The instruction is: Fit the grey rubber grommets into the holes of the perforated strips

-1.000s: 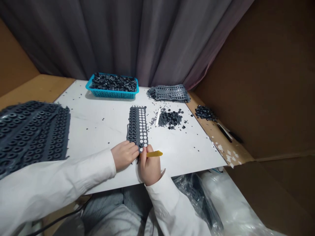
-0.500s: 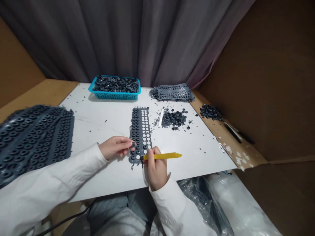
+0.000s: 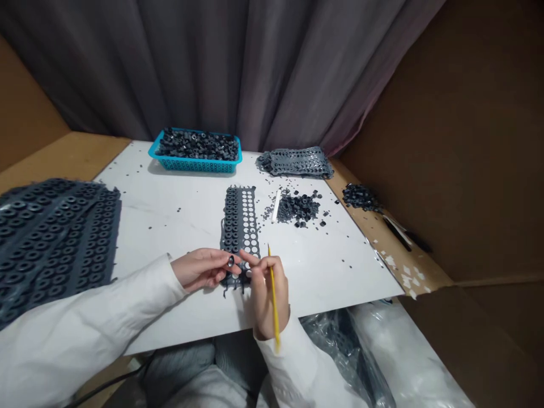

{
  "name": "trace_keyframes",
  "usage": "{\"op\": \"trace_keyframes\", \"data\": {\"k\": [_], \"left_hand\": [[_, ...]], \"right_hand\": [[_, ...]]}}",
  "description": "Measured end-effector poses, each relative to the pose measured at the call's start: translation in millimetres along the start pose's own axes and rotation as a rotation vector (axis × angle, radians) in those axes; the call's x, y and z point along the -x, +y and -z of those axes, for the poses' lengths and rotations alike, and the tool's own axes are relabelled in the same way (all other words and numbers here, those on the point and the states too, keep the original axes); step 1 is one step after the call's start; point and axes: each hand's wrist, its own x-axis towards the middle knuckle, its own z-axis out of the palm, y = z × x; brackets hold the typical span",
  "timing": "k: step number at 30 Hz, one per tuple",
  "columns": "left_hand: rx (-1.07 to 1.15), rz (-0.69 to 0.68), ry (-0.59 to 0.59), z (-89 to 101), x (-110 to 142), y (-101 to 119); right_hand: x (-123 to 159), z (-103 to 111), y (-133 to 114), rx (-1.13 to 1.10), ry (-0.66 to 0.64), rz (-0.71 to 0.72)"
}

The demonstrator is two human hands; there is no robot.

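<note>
A small black rubber ring (image 3: 230, 260) is pinched between the thumb and finger of my left hand (image 3: 199, 268), just above the lower part of a dark rubber strip (image 3: 240, 218). The strip lies flat, with rows of raised rings on its left side and open round holes on its right. My right hand (image 3: 268, 292) is closed around a slim yellow pen-like tool (image 3: 273, 294), its dark pointed tip facing away from me. The right index finger stretches towards the ring; whether it touches is unclear. My hands partly cover the strip's near end.
A blue basket (image 3: 195, 165) full of small dark rings stands at the back. Holed rubber strips (image 3: 297, 162) are stacked right of it. Loose dark pieces (image 3: 300, 208) lie beside a white stick (image 3: 276, 206). A large ringed rubber sheet (image 3: 63, 232) covers the left side.
The yellow tool has swung from lying sideways to pointing away from me. My right index finger has stretched towards the left hand, which has turned the ring so its opening shows.
</note>
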Motion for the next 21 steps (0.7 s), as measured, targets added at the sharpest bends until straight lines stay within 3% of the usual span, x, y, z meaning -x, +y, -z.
{"op": "trace_keyframes", "data": {"k": [4,7,9,12,14,16,18,21], "left_hand": [[-0.097,-0.024,0.004,-0.7,-3.4,-7.7],[-0.221,-0.080,0.033,1.0,-3.8,-9.0],[-0.412,-0.191,0.096,4.3,-2.3,-7.6],[-0.925,-0.521,0.155,11.8,1.0,-5.1],[-1.208,-0.712,0.123,16.6,2.7,-4.2],[-1.345,-0.785,0.075,19.3,3.7,-3.6],[-1.394,-0.791,0.048,19.4,4.7,-2.9],[-1.393,-0.812,0.051,15.7,6.1,-2.9]], "right_hand": [[-5.0,-10.5,-12.7,0.088,-0.060,0.069],[-23.4,-1.2,-17.4,0.158,-0.013,0.054],[-48.6,19.8,-14.2,0.220,0.071,0.056],[-101.0,67.1,3.6,0.338,0.212,0.057],[-134.0,97.8,19.7,0.468,0.257,0.062],[-155.4,118.0,31.5,0.599,0.228,0.076],[-160.4,122.8,33.8,0.647,0.242,0.115],[-137.4,102.5,20.4,0.509,0.233,0.131]]}}
